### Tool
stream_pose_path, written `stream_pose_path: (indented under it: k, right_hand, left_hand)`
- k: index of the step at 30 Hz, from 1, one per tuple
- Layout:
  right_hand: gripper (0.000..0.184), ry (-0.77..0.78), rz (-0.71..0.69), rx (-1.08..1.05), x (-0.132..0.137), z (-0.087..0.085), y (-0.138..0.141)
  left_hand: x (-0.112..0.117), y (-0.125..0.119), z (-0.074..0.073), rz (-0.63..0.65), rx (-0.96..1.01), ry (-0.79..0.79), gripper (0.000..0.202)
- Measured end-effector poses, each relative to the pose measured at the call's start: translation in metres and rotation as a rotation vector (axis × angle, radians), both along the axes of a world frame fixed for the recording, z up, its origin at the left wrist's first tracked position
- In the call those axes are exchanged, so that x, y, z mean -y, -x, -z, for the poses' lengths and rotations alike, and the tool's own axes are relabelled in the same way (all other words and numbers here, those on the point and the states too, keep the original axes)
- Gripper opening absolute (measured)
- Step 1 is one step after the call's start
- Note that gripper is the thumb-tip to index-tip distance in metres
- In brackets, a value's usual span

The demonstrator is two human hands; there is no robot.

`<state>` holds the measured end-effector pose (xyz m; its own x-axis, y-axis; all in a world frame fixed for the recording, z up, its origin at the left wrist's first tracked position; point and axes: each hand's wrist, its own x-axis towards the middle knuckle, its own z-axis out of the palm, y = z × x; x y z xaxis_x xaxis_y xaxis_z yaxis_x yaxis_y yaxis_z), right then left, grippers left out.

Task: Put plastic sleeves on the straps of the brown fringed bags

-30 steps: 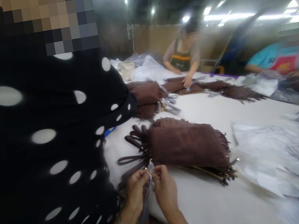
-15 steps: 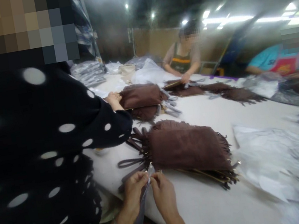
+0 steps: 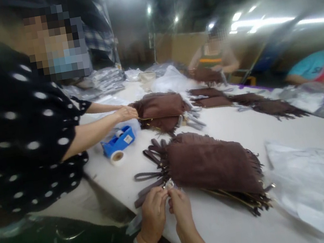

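My left hand and my right hand meet at the near edge of the white table, both pinching a small clear wrapper around a metal fitting at the strap end of a brown fringed suede bag. The bag lies on a stack of like bags just beyond my fingers, straps pointing left. A bangle is on my left wrist.
A person in a black dotted top stands at left, a hand on another stack of brown bags. A blue tape dispenser and tape roll lie near them. Clear plastic bags cover the right; other people work at the far side.
The view has swung left and the person in the dotted top has drawn back, uncovering the tape dispenser. My hands stay together on the wrapper at the bag's strap.
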<state>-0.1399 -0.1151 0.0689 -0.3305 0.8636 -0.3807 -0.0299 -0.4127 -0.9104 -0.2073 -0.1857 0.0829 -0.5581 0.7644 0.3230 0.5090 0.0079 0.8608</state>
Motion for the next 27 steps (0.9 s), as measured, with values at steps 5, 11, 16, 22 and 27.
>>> stream_pose_path:
  k: [5,11,16,22,27]
  right_hand:
    - [0.047,0.050,0.026,-0.040,0.003,-0.004,0.000]
    - [0.042,0.038,0.050,-0.062,0.006,-0.003,0.001]
    - [0.040,-0.002,0.032,-0.034,0.007,0.000,-0.001]
    - [0.043,0.071,-0.008,-0.073,0.008,-0.002,-0.005]
    - [0.044,0.179,-0.023,-0.146,0.009,-0.007,-0.009]
  left_hand:
    - [0.000,-0.003,-0.005,-0.076,0.086,-0.004,0.022]
    - [-0.007,-0.005,-0.012,-0.197,0.174,0.094,0.016]
    - [-0.015,0.005,-0.014,-0.263,0.624,0.206,0.015]
    - [-0.016,0.026,-0.008,-0.039,1.316,0.337,0.010]
    - [-0.017,0.042,-0.007,0.139,1.435,0.468,0.008]
